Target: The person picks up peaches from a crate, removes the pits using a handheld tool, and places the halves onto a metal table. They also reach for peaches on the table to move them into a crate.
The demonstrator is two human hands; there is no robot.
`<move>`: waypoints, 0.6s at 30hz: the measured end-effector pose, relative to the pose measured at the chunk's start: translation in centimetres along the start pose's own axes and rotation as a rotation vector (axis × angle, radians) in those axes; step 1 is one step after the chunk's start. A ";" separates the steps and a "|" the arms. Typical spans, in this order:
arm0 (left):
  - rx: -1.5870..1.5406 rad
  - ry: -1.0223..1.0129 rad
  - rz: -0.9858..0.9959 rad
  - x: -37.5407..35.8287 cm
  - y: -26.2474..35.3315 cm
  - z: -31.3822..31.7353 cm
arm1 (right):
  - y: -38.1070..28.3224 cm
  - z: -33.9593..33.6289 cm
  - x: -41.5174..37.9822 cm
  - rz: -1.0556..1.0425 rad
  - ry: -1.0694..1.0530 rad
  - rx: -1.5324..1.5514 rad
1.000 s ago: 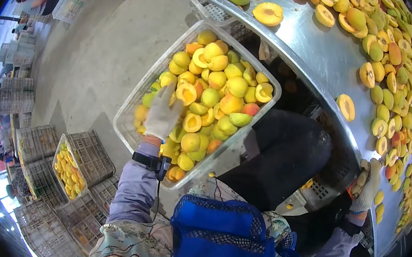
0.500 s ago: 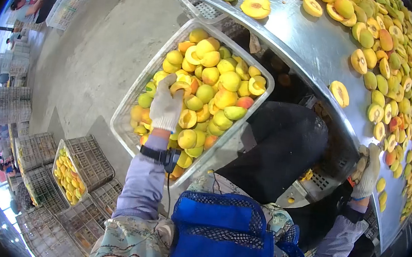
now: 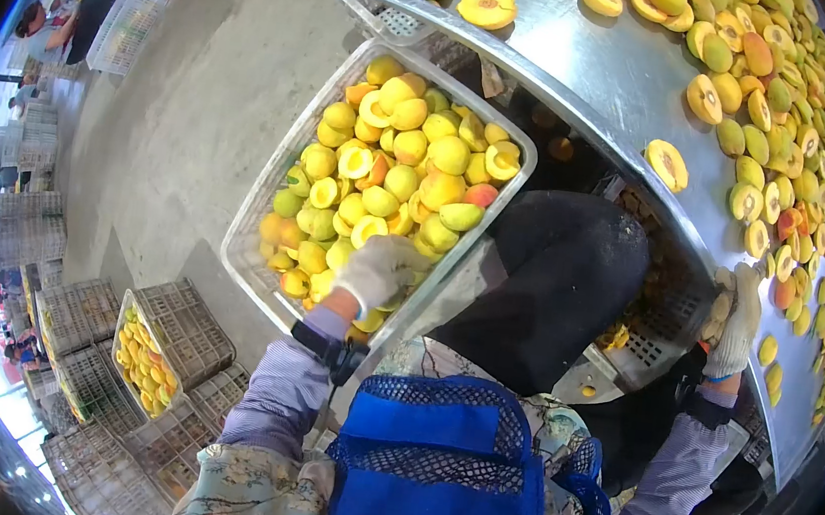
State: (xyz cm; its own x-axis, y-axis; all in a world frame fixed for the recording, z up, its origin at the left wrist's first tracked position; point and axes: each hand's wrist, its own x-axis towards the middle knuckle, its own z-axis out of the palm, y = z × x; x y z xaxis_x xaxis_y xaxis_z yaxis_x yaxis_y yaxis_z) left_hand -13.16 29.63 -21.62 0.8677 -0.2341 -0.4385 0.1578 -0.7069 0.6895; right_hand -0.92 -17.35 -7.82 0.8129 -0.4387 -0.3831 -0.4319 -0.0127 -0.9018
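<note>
"While your left hand (image 3: 378, 271) is palm-down on the yellow fruit (image 3: 409, 147) at the near end of the clear crate (image 3: 248, 245), what are its fingers doing?"

"Partly bent, dipping into the fruit. Can't tell if you've got a piece; the back of your hand hides it."

"And your right?"

"Right hand (image 3: 734, 321) is at the edge of the metal surface (image 3: 591, 85), fingers curled. Can't tell what's in them, if anything. Cut fruit (image 3: 667, 165) lies on that surface, some pieces loose near the edge."

"Handling notes?"

"Press lightly: open halves look soft, probably bruise easily. Spread the load across several fingers, no poking into cut faces. Nudge pieces sideways, into the crate's low spots, and keep your wrist off the rim."
</note>
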 end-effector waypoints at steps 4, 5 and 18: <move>0.281 0.399 0.102 4.0 9.1 -3.2 | -0.2 -0.1 -0.1 0.017 0.033 -0.066; 0.372 0.484 0.295 4.9 10.0 -2.5 | -0.1 0.0 0.0 -0.013 0.026 -0.056; -0.907 0.382 -0.386 -6.2 3.4 -4.3 | -0.1 0.2 -0.2 0.075 -0.004 -0.087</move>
State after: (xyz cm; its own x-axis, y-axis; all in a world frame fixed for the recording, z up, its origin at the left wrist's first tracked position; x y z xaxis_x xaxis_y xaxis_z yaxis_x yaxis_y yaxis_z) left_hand -16.02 31.54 -14.11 0.7493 0.2378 -0.6181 0.6111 0.1115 0.7837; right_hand -1.00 -17.11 -7.66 0.7787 -0.4374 -0.4499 -0.5235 -0.0576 -0.8501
